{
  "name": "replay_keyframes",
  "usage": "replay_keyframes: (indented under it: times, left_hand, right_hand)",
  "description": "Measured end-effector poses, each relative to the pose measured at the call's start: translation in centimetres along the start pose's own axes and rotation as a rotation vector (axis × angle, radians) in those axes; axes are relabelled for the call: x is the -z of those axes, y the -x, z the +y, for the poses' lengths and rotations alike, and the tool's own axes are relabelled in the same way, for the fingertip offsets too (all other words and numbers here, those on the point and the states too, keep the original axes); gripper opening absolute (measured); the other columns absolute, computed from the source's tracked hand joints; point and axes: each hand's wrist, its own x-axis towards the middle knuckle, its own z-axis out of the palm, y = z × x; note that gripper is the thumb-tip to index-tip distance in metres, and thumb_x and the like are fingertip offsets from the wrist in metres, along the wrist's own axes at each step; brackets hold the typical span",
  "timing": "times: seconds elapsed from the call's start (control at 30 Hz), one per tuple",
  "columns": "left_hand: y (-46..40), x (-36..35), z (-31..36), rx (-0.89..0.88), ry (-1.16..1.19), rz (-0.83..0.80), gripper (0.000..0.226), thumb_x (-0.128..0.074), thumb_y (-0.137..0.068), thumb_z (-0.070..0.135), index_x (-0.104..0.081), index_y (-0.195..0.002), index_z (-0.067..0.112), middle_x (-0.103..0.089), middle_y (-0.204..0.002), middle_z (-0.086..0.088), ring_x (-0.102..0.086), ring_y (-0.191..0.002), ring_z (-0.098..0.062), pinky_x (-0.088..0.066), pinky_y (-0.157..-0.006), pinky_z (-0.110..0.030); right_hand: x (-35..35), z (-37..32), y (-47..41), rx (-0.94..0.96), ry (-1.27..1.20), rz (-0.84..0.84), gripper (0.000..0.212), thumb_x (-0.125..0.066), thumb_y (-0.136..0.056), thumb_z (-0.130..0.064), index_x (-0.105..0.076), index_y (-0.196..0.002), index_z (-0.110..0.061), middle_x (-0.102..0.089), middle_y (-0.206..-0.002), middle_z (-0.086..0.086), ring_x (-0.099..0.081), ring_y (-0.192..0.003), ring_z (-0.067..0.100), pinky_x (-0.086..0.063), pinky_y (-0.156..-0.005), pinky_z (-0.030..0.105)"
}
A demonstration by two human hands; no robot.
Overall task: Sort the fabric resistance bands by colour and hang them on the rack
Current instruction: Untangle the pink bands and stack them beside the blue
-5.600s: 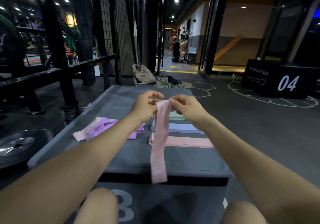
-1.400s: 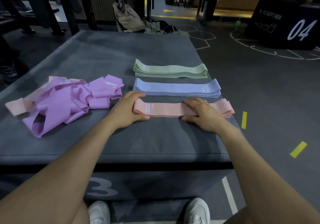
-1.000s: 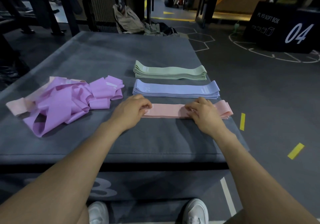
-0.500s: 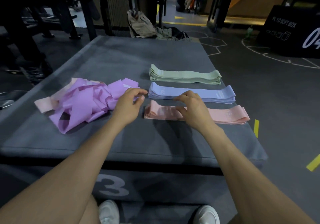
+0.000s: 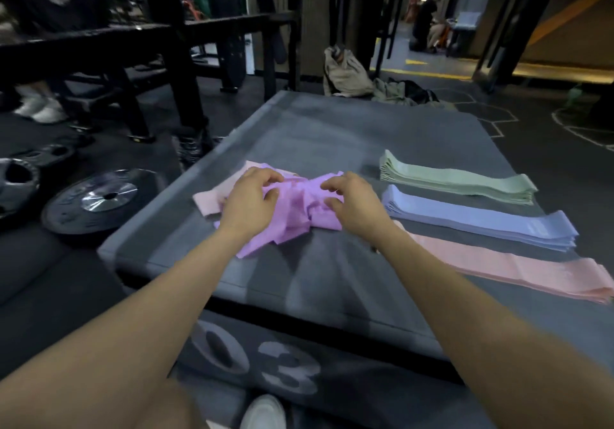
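While both hands are working into the purple heap (image 5: 299, 209), the grip is reading only partly: the left hand (image 5: 249, 199) is curling its fingers down onto the crumpled fabric and seems to be pinching a fold, and the right hand (image 5: 352, 202) is hooking its fingertips into the heap's near edge, though motion blur is keeping me from telling whether either has fully closed on a single band.

That is where the risk is sitting. The purple bands are lying tangled together, so a pull from here is likely to be dragging several loops at once. A pink band (image 5: 212, 201) is peeking out from under the heap on its left side, and it could be carried along with the purple ones and end up mis-sorted. A wide sweep of the right forearm could also be nudging the near stacks out of line.

Counting outward on the grey plyo box (image 5: 332, 282): one loose purple heap, one stray pink band, and three flat stacks, namely the green stack (image 5: 458, 181), the blue stack (image 5: 481, 222) and the pink stack (image 5: 518, 272). Bands per stack are too thin to count. No hanging rack is clearly showing.
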Motion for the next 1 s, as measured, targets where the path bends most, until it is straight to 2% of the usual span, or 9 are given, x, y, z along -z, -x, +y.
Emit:
replay_keyframes:
  times: [0.2, 0.27, 0.37, 0.47, 0.57, 0.67, 0.83, 0.93, 1.0]
  left_hand:
    - [-2.6, 3.3, -5.5, 0.267, -0.260, -0.011, 0.032, -0.049, -0.088, 0.006, -0.060, -0.117, 0.014, -0.052, -0.127, -0.011, -0.050, -0.118, -0.031, -0.042, -0.099, -0.041]
    - [-2.6, 3.8, -6.8, 0.340, -0.390, -0.061, 0.037, -0.052, -0.087, 0.012, -0.054, -0.124, 0.012, -0.045, -0.132, -0.014, -0.042, -0.123, -0.034, -0.037, -0.103, -0.042]
    - [-2.4, 3.8, -8.3, 0.486, -0.394, -0.121, 0.051, -0.059, -0.086, 0.021, -0.041, -0.132, 0.007, -0.034, -0.138, -0.018, -0.032, -0.130, -0.037, -0.032, -0.106, -0.043]
    - [-2.8, 3.8, -9.3, 0.599, -0.347, -0.158, 0.057, -0.065, -0.083, 0.022, -0.043, -0.132, 0.003, -0.040, -0.136, -0.023, -0.040, -0.126, -0.037, -0.037, -0.102, -0.040]
    - [-3.5, 4.1, -9.3, 0.583, -0.245, -0.075, 0.030, -0.062, -0.084, 0.013, -0.060, -0.112, 0.008, -0.059, -0.122, -0.015, -0.054, -0.114, -0.032, -0.043, -0.091, -0.033]
    - [-4.5, 5.0, -7.7, 0.529, -0.054, 0.063, 0.016, -0.061, -0.083, 0.007, -0.066, -0.098, 0.010, -0.065, -0.106, -0.013, -0.059, -0.102, -0.030, -0.039, -0.078, -0.025]
    - [-6.0, 7.9, -2.4, 0.254, 0.155, 0.140, 0.012, -0.060, -0.085, 0.004, -0.062, -0.088, 0.016, -0.055, -0.074, 0.004, -0.049, -0.073, -0.016, -0.038, -0.063, -0.020]
    - [-6.9, 9.6, 0.9, 0.081, 0.238, 0.132, 0.013, -0.063, -0.085, 0.005, -0.058, -0.082, 0.018, -0.052, -0.069, 0.011, -0.047, -0.063, -0.006, -0.038, -0.061, -0.019]
    - [-7.1, 10.5, 3.3, -0.012, 0.258, 0.140, 0.010, -0.063, -0.085, 0.006, -0.060, -0.085, 0.016, -0.050, -0.068, 0.013, -0.043, -0.060, -0.001, -0.035, -0.056, -0.009]
  right_hand:
    - [-3.3, -4.4, -4.3, 0.072, 0.033, -0.054, 0.037, -0.056, -0.091, -0.021, -0.055, -0.128, -0.016, -0.048, -0.124, 0.014, -0.044, -0.118, 0.031, -0.032, -0.100, 0.030]
    - [-4.3, -5.1, -5.1, 0.090, 0.051, -0.084, 0.039, -0.057, -0.091, -0.022, -0.054, -0.129, -0.018, -0.045, -0.125, 0.012, -0.039, -0.120, 0.030, -0.030, -0.102, 0.031]
    - [-5.2, -5.4, -5.8, 0.087, 0.059, -0.112, 0.038, -0.056, -0.091, -0.023, -0.053, -0.129, -0.018, -0.044, -0.126, 0.013, -0.037, -0.122, 0.030, -0.029, -0.104, 0.032]
    - [-5.4, -5.2, -6.1, 0.076, 0.070, -0.132, 0.040, -0.054, -0.092, -0.024, -0.052, -0.131, -0.018, -0.043, -0.128, 0.013, -0.036, -0.123, 0.031, -0.031, -0.105, 0.034]
    - [-5.2, -5.2, -6.2, 0.062, 0.064, -0.145, 0.039, -0.054, -0.092, -0.022, -0.053, -0.131, -0.018, -0.044, -0.127, 0.014, -0.037, -0.123, 0.030, -0.031, -0.104, 0.033]
    - [-4.5, -5.5, -6.2, 0.052, 0.059, -0.156, 0.035, -0.056, -0.091, -0.020, -0.056, -0.125, -0.016, -0.046, -0.123, 0.014, -0.038, -0.121, 0.030, -0.032, -0.100, 0.031]
    - [-2.2, -7.0, -6.0, 0.027, -0.005, -0.107, 0.039, -0.060, -0.089, -0.023, -0.055, -0.125, -0.010, -0.049, -0.123, 0.016, -0.046, -0.117, 0.034, -0.035, -0.099, 0.032]
    - [-0.1, -8.2, -5.7, 0.033, -0.088, -0.058, 0.048, -0.062, -0.089, -0.026, -0.049, -0.131, -0.006, -0.049, -0.129, 0.014, -0.050, -0.115, 0.030, -0.039, -0.098, 0.033]
    - [1.3, -9.1, -5.4, 0.027, -0.179, -0.031, 0.048, -0.063, -0.088, -0.026, -0.050, -0.129, -0.005, -0.052, -0.126, 0.012, -0.054, -0.103, 0.024, -0.040, -0.087, 0.028]
